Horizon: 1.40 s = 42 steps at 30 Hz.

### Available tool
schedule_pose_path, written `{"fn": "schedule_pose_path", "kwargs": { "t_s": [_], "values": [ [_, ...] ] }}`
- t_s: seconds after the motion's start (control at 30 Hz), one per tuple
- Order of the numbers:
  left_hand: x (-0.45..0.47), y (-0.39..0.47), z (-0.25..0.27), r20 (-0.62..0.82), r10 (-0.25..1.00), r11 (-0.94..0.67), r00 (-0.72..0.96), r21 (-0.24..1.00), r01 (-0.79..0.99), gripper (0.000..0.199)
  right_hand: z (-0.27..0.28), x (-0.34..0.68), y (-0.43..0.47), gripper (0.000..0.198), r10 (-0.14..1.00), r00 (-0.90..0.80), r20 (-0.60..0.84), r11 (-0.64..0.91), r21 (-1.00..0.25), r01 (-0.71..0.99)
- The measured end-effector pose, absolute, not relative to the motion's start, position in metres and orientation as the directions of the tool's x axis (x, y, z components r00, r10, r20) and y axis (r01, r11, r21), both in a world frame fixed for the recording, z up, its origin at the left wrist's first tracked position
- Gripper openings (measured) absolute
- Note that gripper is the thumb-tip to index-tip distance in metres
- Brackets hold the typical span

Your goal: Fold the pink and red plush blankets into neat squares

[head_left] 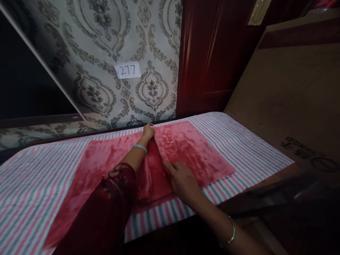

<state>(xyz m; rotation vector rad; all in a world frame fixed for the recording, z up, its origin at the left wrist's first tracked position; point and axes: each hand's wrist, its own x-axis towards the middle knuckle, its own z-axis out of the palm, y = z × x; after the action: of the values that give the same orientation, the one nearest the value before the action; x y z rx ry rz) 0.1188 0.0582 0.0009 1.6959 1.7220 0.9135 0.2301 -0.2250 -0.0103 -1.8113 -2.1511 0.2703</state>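
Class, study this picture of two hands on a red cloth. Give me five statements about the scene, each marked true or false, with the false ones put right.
1. The bare left hand is nearer the grey patterned wallpaper than the bare right hand. True.
2. The red-and-pink plush cloth lies on bare wood. False: beneath it is a pink, grey and white striped cloth.
3. The white paper label reads 277. True.
4. Only one bangle shows. False: there are two, a pale thick bangle and a thin silvery bangle.
5. Brown printed cardboard stands at the picture's right. True.
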Motion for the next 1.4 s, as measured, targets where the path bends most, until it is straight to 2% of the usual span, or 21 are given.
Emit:
{"fn": "schedule_pose_path", "kwargs": {
  "t_s": [0.13,0.23,0.3,0.37,0.43,0.53,0.73,0.93,1.03,1.13,1.2,1.4],
  "values": [
    [0.115,0.054,0.011,0.130,0.991,-0.105,0.020,0.687,0.719,0.043,-0.002,0.239,-0.224,0.044,0.977,-0.199,0.077,0.213,-0.433,0.876],
    [0.129,0.042,0.021,0.235,0.962,-0.257,0.139,0.606,0.753,0.053,0.013,0.267,-0.211,0.039,0.976,-0.159,0.152,0.211,-0.454,0.865],
    [0.142,0.031,0.021,0.276,0.916,-0.392,0.291,0.468,0.792,0.059,0.019,0.291,-0.197,0.049,0.964,-0.071,0.256,0.164,-0.364,0.917],
    [0.155,0.021,0.013,0.211,0.869,-0.491,0.447,0.257,0.832,0.068,0.013,0.313,-0.182,0.061,0.952,0.012,0.306,0.068,-0.250,0.966],
    [0.163,0.015,-0.001,0.100,0.849,-0.526,0.519,0.069,0.847,0.073,-0.004,0.328,-0.171,0.068,0.963,0.067,0.260,-0.021,-0.176,0.984],
    [0.165,0.011,-0.021,0.056,0.853,-0.518,0.518,-0.022,0.855,0.075,-0.036,0.336,-0.164,0.069,0.978,0.084,0.189,-0.058,-0.137,0.989],
    [0.163,0.013,-0.024,0.040,0.854,-0.520,0.519,-0.003,0.854,0.075,-0.053,0.336,-0.165,0.070,0.976,0.088,0.199,-0.063,-0.130,0.990],
    [0.171,-0.003,0.008,-0.078,0.859,-0.497,0.506,0.115,0.860,0.075,-0.047,0.338,-0.165,0.071,0.979,0.100,0.180,-0.077,-0.132,0.988],
    [0.165,-0.048,0.010,-0.037,0.796,-0.595,0.604,0.135,0.793,0.076,-0.048,0.338,-0.166,0.071,0.980,0.106,0.168,-0.084,-0.133,0.988],
    [0.151,-0.102,-0.007,0.019,0.647,-0.758,0.762,0.120,0.641,0.089,-0.048,0.339,-0.166,0.071,0.982,0.106,0.158,-0.086,-0.131,0.988],
    [0.141,-0.128,-0.022,0.021,0.599,-0.798,0.800,0.098,0.595,0.090,-0.048,0.339,-0.166,0.071,0.982,0.106,0.159,-0.085,-0.135,0.987],
    [0.137,-0.140,-0.030,0.005,0.609,-0.789,0.793,0.113,0.605,0.087,-0.052,0.339,-0.164,0.071,0.980,0.099,0.173,-0.074,-0.143,0.987]
  ]
}}
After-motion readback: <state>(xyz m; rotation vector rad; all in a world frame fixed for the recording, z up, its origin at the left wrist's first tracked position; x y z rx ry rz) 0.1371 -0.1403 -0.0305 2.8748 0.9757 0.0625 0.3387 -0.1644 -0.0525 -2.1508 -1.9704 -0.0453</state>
